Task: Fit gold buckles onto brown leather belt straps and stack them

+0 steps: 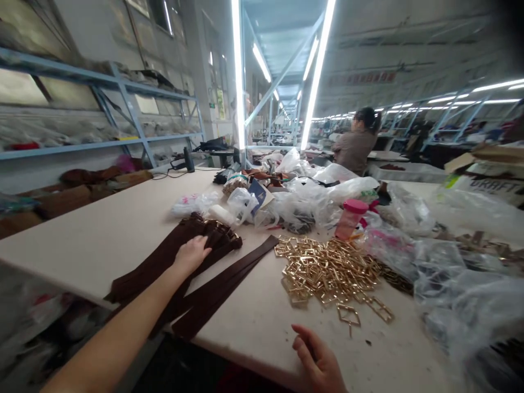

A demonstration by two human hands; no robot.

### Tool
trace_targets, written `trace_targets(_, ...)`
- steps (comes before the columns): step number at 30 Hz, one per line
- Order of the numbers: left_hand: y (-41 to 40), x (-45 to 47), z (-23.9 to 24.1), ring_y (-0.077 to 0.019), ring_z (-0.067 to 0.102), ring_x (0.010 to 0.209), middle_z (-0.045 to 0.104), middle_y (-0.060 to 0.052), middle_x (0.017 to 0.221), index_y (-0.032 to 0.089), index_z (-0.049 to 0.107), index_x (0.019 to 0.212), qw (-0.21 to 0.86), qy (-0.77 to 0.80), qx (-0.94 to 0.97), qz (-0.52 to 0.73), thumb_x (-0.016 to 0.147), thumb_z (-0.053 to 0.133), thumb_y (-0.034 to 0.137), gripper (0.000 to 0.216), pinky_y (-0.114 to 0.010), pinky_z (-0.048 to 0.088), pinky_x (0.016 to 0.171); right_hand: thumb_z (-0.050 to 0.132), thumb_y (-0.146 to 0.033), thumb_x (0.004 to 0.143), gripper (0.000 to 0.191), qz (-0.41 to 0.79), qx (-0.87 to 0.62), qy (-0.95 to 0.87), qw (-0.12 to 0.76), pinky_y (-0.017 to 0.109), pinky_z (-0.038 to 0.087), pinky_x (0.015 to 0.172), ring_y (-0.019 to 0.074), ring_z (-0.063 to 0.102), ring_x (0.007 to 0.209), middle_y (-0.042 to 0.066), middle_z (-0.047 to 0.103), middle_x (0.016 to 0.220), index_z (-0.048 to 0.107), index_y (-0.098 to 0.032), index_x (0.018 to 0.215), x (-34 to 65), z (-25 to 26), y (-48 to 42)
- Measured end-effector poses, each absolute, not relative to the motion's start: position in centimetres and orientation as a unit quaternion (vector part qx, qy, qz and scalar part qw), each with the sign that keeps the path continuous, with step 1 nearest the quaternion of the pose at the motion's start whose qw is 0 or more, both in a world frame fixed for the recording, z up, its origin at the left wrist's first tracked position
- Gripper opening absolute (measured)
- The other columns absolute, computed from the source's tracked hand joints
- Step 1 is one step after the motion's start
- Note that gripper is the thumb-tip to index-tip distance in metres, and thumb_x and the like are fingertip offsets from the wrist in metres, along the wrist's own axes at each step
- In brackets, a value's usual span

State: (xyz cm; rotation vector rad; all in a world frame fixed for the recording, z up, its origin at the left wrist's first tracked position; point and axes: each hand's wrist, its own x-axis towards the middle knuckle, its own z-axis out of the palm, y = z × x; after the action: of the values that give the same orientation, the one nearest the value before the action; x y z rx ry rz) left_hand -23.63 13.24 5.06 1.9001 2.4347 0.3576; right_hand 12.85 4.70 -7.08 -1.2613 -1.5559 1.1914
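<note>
My left hand (192,254) reaches over a stack of dark brown leather straps (153,259), its fingers closed on the straps near the end with gold buckles (213,226). The fingertips are partly hidden. A few loose brown straps (229,284) lie to the right of that stack, some running over the table's front edge. My right hand (317,360) is at the front edge, fingers loosely bent and apart, holding nothing. Beyond it spreads a heap of gold rectangular buckles (327,267). Two or so buckles (349,315) lie apart at the heap's near side.
Crumpled clear plastic bags (303,202) cover the back and right of the pale table (102,229). A pink-lidded cup (351,218) stands behind the buckles. Blue shelving (123,98) lines the left wall. Another person (358,139) is farther back; a carton (483,158) sits at right.
</note>
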Motion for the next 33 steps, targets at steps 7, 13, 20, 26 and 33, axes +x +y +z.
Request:
trace_targets(7, 14.0, -21.2, 1.4, -0.0313, 0.04, 0.121, 0.036, -0.02, 0.137, 0.01, 0.042, 0.126, -0.037, 0.77, 0.631, 0.088, 0.086, 0.039, 0.022, 0.041, -0.043, 0.033, 0.097, 0.056, -0.05, 0.073, 0.035, 0.443, -0.51, -0.577, 0.459, 0.03, 0.05, 0.064, 0.0212, 0.061, 0.068, 0.008, 0.066, 0.074, 0.067, -0.02, 0.088, 11.2, -6.4, 4.1)
trace_targets(13, 17.6, -13.7, -0.4, -0.022, 0.059, 0.095, 0.063, -0.008, 0.102, 0.02, 0.059, 0.104, 0.014, 0.713, 0.697, 0.079, 0.082, 0.05, 0.035, 0.028, -0.029, 0.044, 0.082, 0.053, -0.042, 0.077, 0.029, 0.43, -0.5, -0.613, 0.435, 0.028, 0.048, 0.065, 0.0199, 0.06, 0.071, 0.007, 0.065, 0.075, 0.064, -0.019, 0.089, 11.4, -5.2, 4.0)
trace_targets(20, 18.4, -10.7, 0.6, -0.0327, 0.058, 0.095, 0.059, -0.019, 0.1, 0.009, 0.058, 0.097, 0.025, 0.718, 0.689, 0.094, 0.078, 0.044, 0.023, 0.027, -0.041, 0.043, 0.081, 0.051, -0.025, 0.076, 0.021, 0.421, -0.483, -0.632, 0.436, 0.025, 0.045, 0.06, 0.0142, 0.055, 0.063, 0.002, 0.061, 0.069, 0.063, -0.016, 0.091, 12.3, -3.9, 4.2)
trace_targets(26, 15.9, -8.3, 3.7, -0.0242, 0.062, 0.083, 0.065, -0.01, 0.092, 0.014, 0.047, 0.107, 0.132, 0.683, 0.71, 0.108, 0.071, 0.04, 0.017, 0.037, -0.034, 0.047, 0.074, 0.049, -0.022, 0.077, 0.02, 0.406, -0.48, -0.622, 0.467, 0.02, 0.044, 0.051, 0.0101, 0.052, 0.054, 0.0, 0.061, 0.066, 0.063, -0.016, 0.09, 13.2, -3.9, 5.1)
trace_targets(33, 7.2, -2.8, 2.7, -0.0146, 0.054, 0.046, 0.059, 0.005, 0.055, 0.02, 0.039, 0.113, 0.609, 0.534, 0.56, 0.174, 0.066, 0.057, 0.05, 0.059, -0.024, 0.042, 0.046, 0.046, -0.023, 0.08, 0.022, 0.213, -0.588, -0.611, 0.486, 0.027, 0.046, 0.075, 0.0159, 0.057, 0.081, 0.005, 0.062, 0.088, 0.06, -0.019, 0.096, 25.0, -0.2, 7.6)
